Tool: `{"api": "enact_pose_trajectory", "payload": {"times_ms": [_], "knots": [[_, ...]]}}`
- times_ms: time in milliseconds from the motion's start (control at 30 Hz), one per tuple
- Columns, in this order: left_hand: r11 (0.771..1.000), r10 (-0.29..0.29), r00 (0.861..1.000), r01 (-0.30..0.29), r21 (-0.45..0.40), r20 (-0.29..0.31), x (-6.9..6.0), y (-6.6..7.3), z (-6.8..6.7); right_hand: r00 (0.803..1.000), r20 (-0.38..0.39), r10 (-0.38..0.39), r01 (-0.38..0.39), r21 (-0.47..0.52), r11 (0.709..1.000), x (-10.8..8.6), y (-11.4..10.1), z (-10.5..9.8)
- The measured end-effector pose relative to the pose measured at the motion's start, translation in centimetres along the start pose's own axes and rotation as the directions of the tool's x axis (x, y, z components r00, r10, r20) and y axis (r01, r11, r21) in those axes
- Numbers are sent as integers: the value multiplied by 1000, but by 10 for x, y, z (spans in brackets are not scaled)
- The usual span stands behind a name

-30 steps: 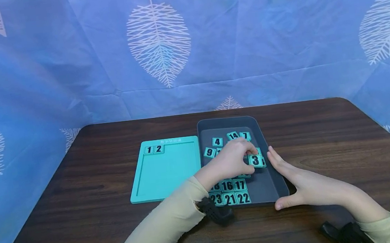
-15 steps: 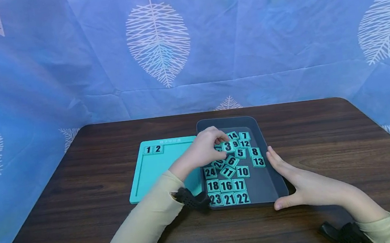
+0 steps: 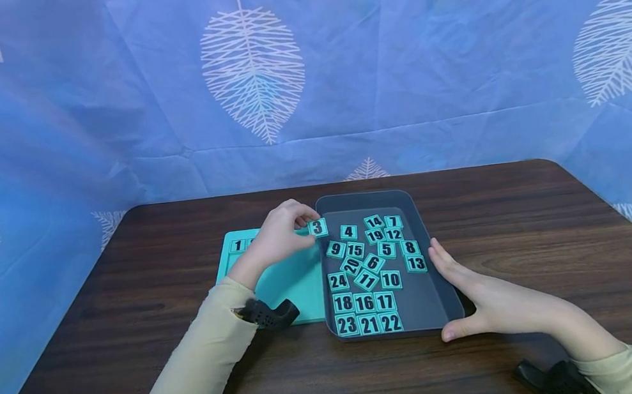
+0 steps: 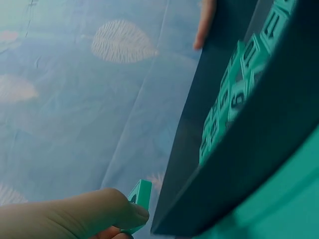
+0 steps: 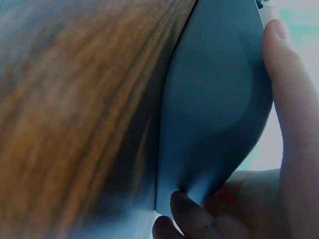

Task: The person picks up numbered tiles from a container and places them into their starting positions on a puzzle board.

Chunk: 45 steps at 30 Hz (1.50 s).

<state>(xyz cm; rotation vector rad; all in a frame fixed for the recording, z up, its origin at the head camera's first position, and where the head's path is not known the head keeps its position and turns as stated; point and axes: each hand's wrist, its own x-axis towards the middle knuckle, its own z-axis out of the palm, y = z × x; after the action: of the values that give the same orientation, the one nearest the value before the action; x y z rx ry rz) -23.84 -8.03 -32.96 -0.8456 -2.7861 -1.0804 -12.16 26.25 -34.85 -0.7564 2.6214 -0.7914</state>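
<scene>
My left hand [image 3: 278, 238] pinches a teal number tile marked 3 [image 3: 317, 227] between thumb and fingers, above the seam between board and tray. The left wrist view shows the same tile [image 4: 143, 195] edge-on at the thumb tip, beside the tray wall. Beneath this hand lies a flat teal puzzle board [image 3: 301, 291]; tile 1 [image 3: 237, 246] sits in its far left corner, with tile 2 mostly hidden by the hand. My right hand [image 3: 491, 297], fingers spread and fairly straight, rests against the right side and near corner of a dark grey tray [image 3: 433, 300].
Several numbered tiles lie face up in the tray, some tilted, such as tile 6 [image 3: 373, 263]; tiles 23, 21 and 22 [image 3: 391, 322] line its near edge. Both containers stand side by side on a dark wooden table [image 3: 78, 350]. A blue leaf-print cloth [image 3: 395, 67] hangs behind.
My left hand has carried tile 3 leftward from the tray's right part to the board's far right corner, uncovering tiles in the tray. The right hand has stayed at the tray.
</scene>
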Motion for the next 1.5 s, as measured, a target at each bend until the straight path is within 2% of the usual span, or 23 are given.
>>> {"api": "enact_pose_trajectory", "payload": {"times_ms": [433,633,833,1233,1500], "knots": [[996,-82,996,82,29,-20,-18,-37,-26,1000,0,12,-12,27,1000,1,0,1],[991,-132,991,132,28,7,-22,-52,-30,1000,-6,15,-15,28,999,1,1,1],[988,-154,987,152,37,38,-25,-66,-29,1000,-6,5,-5,20,1000,0,0,2],[983,-176,983,172,69,53,-25,-74,-29,1000,2,10,-10,11,1000,0,1,1],[984,-163,985,158,81,59,-25,-75,-30,1000,5,-3,3,13,1000,0,1,0]]}}
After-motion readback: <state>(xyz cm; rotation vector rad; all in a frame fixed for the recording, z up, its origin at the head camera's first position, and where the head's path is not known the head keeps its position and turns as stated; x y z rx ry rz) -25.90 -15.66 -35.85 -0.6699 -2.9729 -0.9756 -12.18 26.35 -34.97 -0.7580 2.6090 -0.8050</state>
